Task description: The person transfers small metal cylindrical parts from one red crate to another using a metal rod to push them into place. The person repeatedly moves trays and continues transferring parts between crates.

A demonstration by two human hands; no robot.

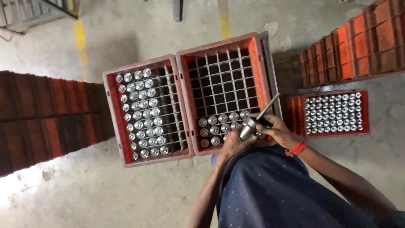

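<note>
My left hand [234, 143] comes up from below with the forearm rising almost straight toward the crates, and its fingers are curled around the lower end of a short metal cylinder [248, 128], which I hold tilted over the near right corner of the right-hand red crate [263, 71]. My right hand [276, 128] reaches in from the right, forearm slanting across my blue-clad lap, wrist bent inward and wearing a red band [297, 148]. Its fingers are closed on a thin metal rod [268, 107] that slants up and to the right from the top of the cylinder; whether the rod sits inside the cylinder or only against it, I cannot tell. The two hands meet just beside each other, nearly touching.

The right-hand crate has a wire grid, with only its nearest rows filled with similar shiny cylinders. The left-hand red crate [113, 114] beside it is mostly full. A third, smaller-looking full crate [366, 112] lies on the concrete floor [105, 185] to my right, below a stack of red crates [358, 46].
</note>
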